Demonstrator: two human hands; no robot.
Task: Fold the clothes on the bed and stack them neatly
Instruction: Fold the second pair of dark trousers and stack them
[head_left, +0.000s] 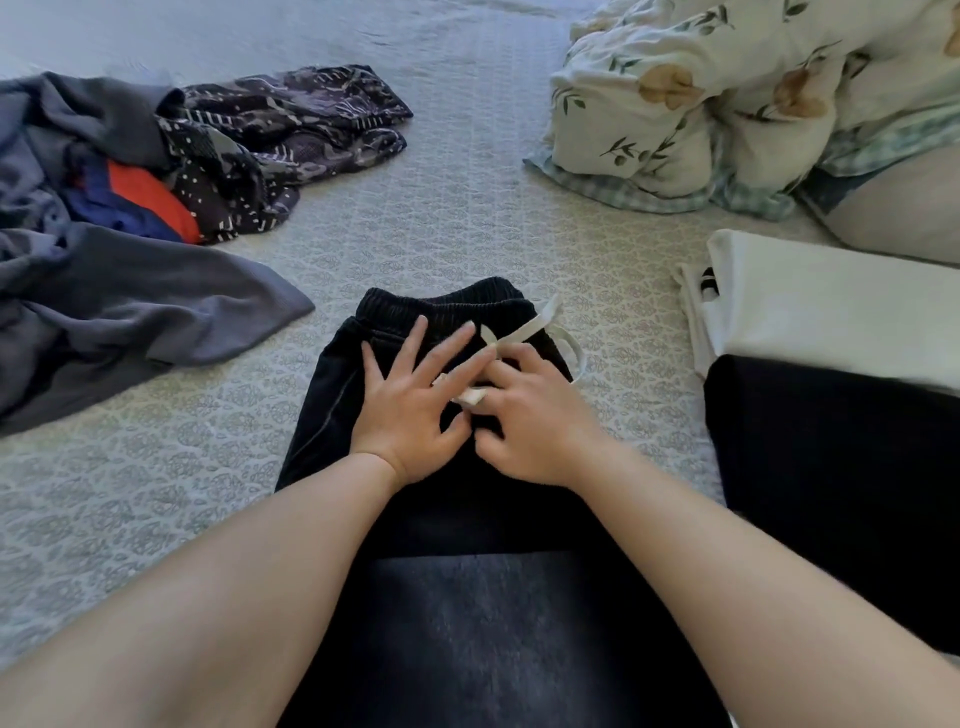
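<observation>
Pressing my left hand (402, 410) flat, fingers straight, on the black trousers (467, 519), my right hand (535, 421) pinches their white drawstring (524, 332) on the bed (467, 208).

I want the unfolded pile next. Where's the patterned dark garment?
Far left of the head view: the patterned garment lies crumpled on the bed, against the grey clothes.

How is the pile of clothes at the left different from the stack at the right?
The left pile is crumpled and loose; the right stack is folded flat. The left pile mixes grey, red, blue and a dark print; the right stack shows only white and black. Both lie on the bed cover.
</observation>
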